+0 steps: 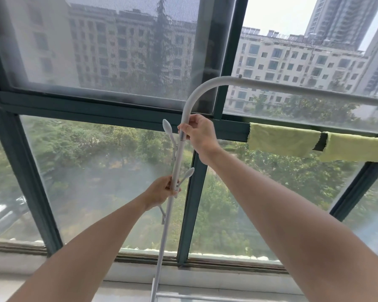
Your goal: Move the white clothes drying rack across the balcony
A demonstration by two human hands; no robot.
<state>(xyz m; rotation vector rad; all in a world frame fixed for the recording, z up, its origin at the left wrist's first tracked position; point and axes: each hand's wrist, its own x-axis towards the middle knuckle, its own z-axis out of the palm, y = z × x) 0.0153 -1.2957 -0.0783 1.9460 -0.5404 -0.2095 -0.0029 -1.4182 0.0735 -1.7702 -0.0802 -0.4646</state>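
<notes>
The white clothes drying rack (192,94) stands in front of the window. Its upright pole rises from the bottom middle of the view, curves at the top and runs right as a horizontal bar. Small white hooks stick out from the pole. My right hand (198,132) is closed around the pole just below the curve. My left hand (160,191) grips the pole lower down, next to a hook. Only a short piece of the rack's base shows at the bottom edge.
A large window with dark green frames (190,205) fills the view right behind the rack. Two yellow-green cloths (284,140) hang over the frame's crossbar at right. The white sill (227,277) runs along the bottom.
</notes>
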